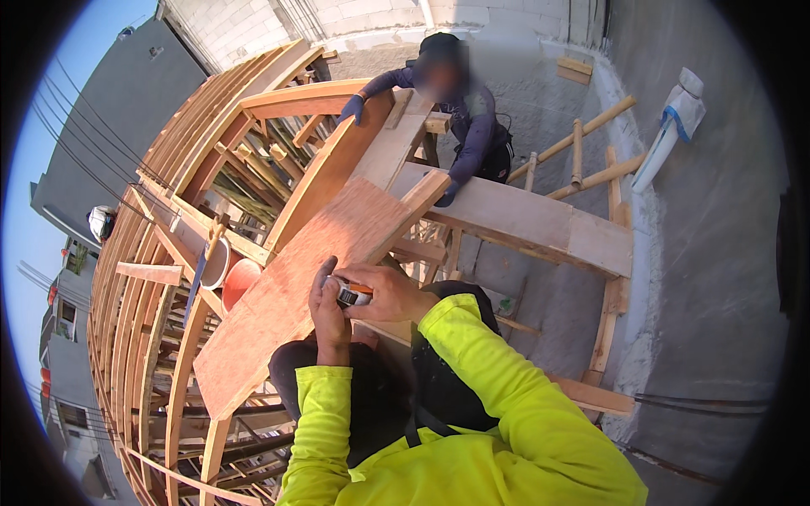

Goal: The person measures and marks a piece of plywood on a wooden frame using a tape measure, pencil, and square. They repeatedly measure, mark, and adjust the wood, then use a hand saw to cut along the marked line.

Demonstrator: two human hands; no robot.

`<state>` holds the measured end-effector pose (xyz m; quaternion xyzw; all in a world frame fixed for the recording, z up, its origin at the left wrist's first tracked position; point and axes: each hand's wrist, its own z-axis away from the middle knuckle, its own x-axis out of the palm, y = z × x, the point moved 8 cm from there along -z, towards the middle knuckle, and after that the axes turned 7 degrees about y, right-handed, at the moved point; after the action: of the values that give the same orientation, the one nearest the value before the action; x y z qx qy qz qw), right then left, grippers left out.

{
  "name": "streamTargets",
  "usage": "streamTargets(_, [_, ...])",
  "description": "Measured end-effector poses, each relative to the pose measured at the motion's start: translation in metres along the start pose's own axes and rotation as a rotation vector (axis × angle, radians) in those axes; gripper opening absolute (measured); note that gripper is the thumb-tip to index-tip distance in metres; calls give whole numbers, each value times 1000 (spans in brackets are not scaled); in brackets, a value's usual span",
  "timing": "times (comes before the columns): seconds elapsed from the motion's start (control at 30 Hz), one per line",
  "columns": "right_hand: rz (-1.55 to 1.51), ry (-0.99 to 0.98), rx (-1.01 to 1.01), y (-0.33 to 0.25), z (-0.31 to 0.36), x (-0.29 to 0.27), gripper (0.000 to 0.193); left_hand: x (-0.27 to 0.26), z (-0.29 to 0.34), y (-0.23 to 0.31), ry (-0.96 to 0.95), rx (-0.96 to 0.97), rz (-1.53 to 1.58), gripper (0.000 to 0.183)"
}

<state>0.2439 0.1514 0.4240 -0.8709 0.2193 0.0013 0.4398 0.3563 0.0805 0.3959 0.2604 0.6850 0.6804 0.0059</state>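
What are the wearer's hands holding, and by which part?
A small orange, black and white object: the left hand at its left side, the right hand at its right.

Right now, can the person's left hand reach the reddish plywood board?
Probably yes: the board looks close by with nothing visible between, though the left hand helps hold a small tool.

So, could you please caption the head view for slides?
Left hand and right hand hold a compact tool near a plywood panel.

The hands (pixel 390 293) partly cover the small tool (pixel 354 293) — its kind unclear.
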Motion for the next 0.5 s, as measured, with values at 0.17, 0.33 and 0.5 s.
streamTargets(0.17, [19, -88, 45, 4, 4, 7, 76, -11, 1, -12, 11, -63, 80, 53])
streamTargets(0.33, [66, -11, 5, 8, 4, 5, 74, -11, 3, -14, 16, -146, 139, 36])
streamTargets(0.5, [194, -62, 86, 7, 4, 6, 72, -32, -1, -17, 95, -144, -121, 19])
